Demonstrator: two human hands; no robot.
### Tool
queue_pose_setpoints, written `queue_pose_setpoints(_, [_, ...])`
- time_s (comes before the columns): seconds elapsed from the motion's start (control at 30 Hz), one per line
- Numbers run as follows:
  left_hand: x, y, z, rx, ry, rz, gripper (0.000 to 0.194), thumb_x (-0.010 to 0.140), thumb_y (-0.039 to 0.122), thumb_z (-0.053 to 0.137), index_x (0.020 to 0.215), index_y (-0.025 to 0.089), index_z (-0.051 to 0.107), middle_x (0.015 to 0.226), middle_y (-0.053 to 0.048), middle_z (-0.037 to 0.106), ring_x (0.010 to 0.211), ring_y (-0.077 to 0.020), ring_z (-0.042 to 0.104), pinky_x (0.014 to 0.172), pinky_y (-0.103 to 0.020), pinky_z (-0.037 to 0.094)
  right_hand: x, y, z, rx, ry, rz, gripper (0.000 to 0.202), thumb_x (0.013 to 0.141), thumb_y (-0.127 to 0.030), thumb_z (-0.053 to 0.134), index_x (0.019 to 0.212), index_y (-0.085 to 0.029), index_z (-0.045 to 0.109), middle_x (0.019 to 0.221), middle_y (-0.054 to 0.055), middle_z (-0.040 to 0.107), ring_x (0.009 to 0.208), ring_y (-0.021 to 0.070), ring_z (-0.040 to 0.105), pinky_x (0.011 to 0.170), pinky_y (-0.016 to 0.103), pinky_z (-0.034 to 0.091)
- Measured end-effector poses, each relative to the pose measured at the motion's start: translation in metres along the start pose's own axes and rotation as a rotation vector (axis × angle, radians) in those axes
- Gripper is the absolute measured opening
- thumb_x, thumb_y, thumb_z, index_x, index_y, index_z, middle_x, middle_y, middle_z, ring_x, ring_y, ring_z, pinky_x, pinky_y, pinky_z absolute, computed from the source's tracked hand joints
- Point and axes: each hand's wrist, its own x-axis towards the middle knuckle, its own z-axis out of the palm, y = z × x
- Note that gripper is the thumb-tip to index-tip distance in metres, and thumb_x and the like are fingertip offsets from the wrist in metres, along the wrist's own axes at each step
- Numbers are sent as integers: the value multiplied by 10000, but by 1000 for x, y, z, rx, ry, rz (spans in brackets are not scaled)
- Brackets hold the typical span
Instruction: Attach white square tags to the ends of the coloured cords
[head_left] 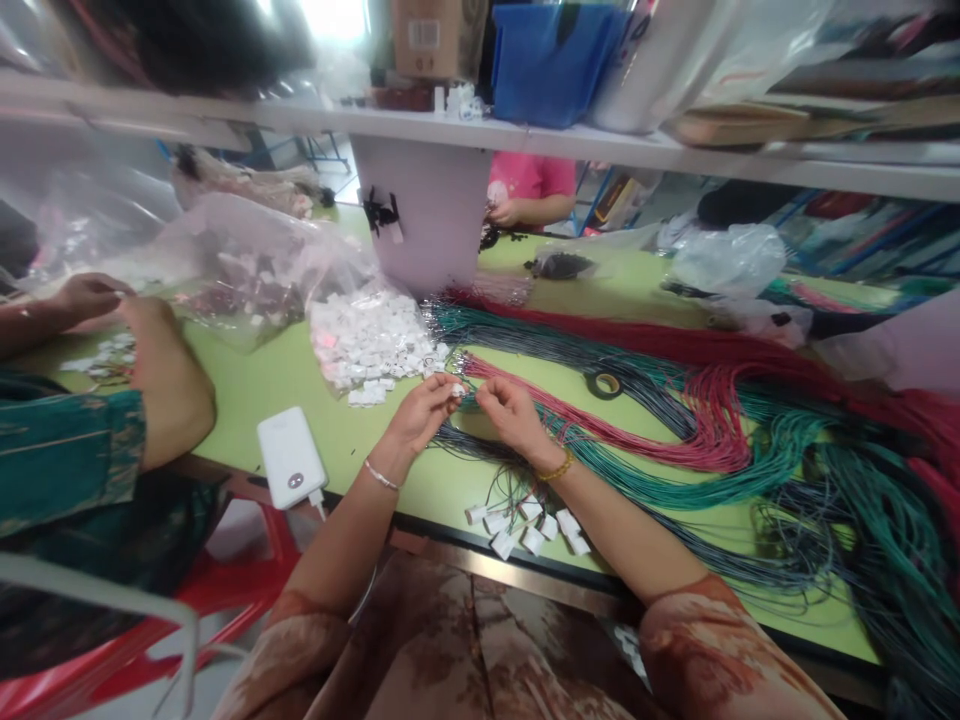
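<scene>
My left hand (pixel 421 412) is closed in a pinch on a small white plastic connector (pixel 457 390). Close beside it, my right hand (pixel 513 412) pinches a thin wire (pixel 470 393), greenish where it shows between the hands. The wire's tip is too small to make out. Just beyond my hands lies a heap of white connectors (pixel 375 335) spilling from a clear plastic bag. Bundles of red wires (pixel 600 410) and green wires (pixel 660 490) run off to the right. Nearer to me, several white connectors with wires (pixel 532 530) lie by the table edge.
A white power bank (pixel 291 458) with a cable lies left of my arms. Black tape (pixel 604 382) sits among the wires. A co-worker's arm (pixel 169 370) rests at the left; another person (pixel 536 190) is across the table. A shelf (pixel 525 140) with a blue bin (pixel 551 65) spans above.
</scene>
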Motion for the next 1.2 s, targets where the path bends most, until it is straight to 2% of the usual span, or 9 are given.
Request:
queue_pose_setpoints(0.2, [-2, -3, 3, 100, 18, 28, 257, 639, 278, 794, 811, 144, 658, 764, -20, 629, 648, -84, 535, 613, -200, 430, 2, 5, -1, -41, -7, 1, 260, 795, -414, 523, 666, -191, 490, 597, -21, 463, 568, 111, 386, 537, 240, 321])
queue_pose_setpoints(0.37, [-2, -13, 10, 251, 94, 117, 278, 616, 320, 800, 796, 143, 683, 658, -2, 617, 593, -85, 511, 564, -203, 398, 3, 10, 6, -65, -21, 31, 292, 805, -440, 532, 673, -180, 508, 605, -18, 481, 557, 106, 383, 530, 239, 307])
queue_pose_setpoints(0.5, [2, -12, 3, 237, 136, 88, 274, 610, 309, 788, 805, 138, 700, 683, -17, 637, 592, -84, 522, 556, -204, 393, 13, 15, -5, -100, -99, -57, 281, 853, -428, 507, 741, -172, 539, 684, 0, 544, 603, 115, 431, 574, 241, 343])
queue_pose_setpoints(0.6, [5, -8, -7, 283, 150, 41, 240, 617, 296, 771, 785, 135, 712, 687, -30, 646, 575, -81, 513, 536, -202, 380, 26, 24, -21, -302, -122, -144, 157, 844, -316, 533, 784, -174, 563, 752, 19, 580, 669, 134, 468, 641, 254, 356])
queue_pose_setpoints(0.7, [7, -5, -15, 339, 137, 16, 203, 617, 281, 757, 746, 131, 714, 669, -37, 645, 557, -83, 501, 525, -207, 374, 34, 35, -29, -552, -167, -143, 69, 790, -218, 575, 735, -177, 564, 742, 29, 578, 702, 151, 473, 667, 264, 337])
queue_pose_setpoints(0.8, [8, -6, -17, 372, 137, 6, 200, 629, 283, 744, 755, 130, 715, 678, -40, 649, 567, -86, 508, 539, -209, 381, 35, 42, -30, -599, -229, -141, 122, 827, -202, 514, 710, -181, 543, 736, 31, 571, 708, 153, 480, 678, 262, 340])
queue_pose_setpoints(0.97, [8, -7, -16, 383, 129, 16, 206, 651, 280, 727, 792, 131, 718, 697, -34, 648, 591, -86, 519, 562, -209, 386, 31, 42, -35, -684, -135, -214, 131, 871, -228, 447, 783, -177, 530, 792, 64, 566, 722, 173, 466, 666, 276, 328])
queue_pose_setpoints(1.1, [7, -7, -11, 322, 121, 17, 205, 646, 269, 732, 791, 125, 707, 693, -27, 642, 579, -73, 502, 558, -203, 373, 32, 35, -36, -547, -123, -152, 151, 883, -286, 434, 798, -185, 506, 689, 14, 540, 621, 147, 430, 607, 261, 308])
queue_pose_setpoints(1.2, [6, -7, -6, 254, 106, 4, 210, 637, 253, 742, 793, 121, 695, 732, -35, 657, 597, -71, 512, 569, -199, 376, 39, 22, -25, -356, -130, -178, 186, 862, -324, 469, 747, -183, 504, 660, -10, 520, 603, 125, 424, 591, 245, 317])
